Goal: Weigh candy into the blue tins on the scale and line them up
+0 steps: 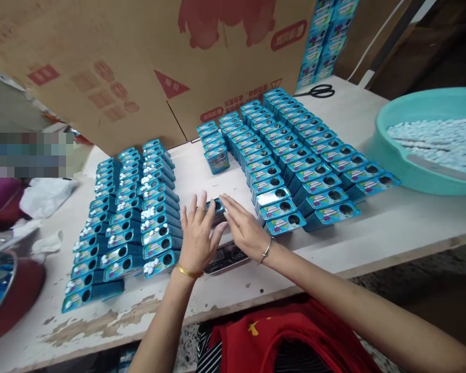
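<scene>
Near the middle of the table, a blue candy tin (216, 204) with a dark round opening shows between my two hands, mostly hidden by them. My left hand (198, 230) lies over its left side with the fingers stretched and apart. From the right, my right hand (244, 225) reaches in with straight fingers, their tips by the tin's edge. Just below my hands sits a flat device with a black panel (227, 256), partly covered. Whether either hand presses on the tin is hard to make out.
Rows of blue tins, several with white candies (151, 267) on top, stand at left; more tins (285, 223) stand at right. A turquoise basin (419, 178) holds white candies. Scissors (321, 91) lie behind. A big carton (132, 62) closes the back; a red bowl (27, 290) sits left.
</scene>
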The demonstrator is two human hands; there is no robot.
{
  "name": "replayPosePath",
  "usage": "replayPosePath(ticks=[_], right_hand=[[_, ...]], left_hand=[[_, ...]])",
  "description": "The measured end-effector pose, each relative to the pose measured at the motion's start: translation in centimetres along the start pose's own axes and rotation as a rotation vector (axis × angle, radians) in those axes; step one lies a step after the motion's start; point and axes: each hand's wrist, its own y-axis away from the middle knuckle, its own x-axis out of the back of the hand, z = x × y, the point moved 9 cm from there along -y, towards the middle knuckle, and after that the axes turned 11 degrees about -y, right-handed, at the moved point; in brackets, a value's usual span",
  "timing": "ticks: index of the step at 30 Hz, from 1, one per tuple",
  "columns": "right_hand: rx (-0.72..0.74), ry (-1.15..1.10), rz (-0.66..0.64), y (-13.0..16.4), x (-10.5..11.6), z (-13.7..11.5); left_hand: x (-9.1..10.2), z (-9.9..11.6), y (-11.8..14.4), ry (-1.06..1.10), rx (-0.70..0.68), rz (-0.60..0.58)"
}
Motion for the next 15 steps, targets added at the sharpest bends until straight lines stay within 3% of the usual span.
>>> replayPosePath(ticks=[5, 10, 12, 15], right_hand=[[0.017, -0.025, 0.074, 0.8, 1.9, -2.5], [0.075, 0.002, 0.113, 2.9, 4.1, -5.1], [0.085, 0.053, 0.158, 3.7, 6.7, -5.4], [0.069, 0.197, 0.31, 4.8, 13.7, -5.2]], left_hand=[[-0.8, -1.4, -3.7, 0.038, -0.042, -0.156], [-3.0, -2.8, -11.7, -0.001, -0.074, -0.152], [-5.1, -3.1, -14.9, -0.058, -0.052, -0.177], [-7.9, -3.1, -18.0, -0.097, -0.028, -0.2]])
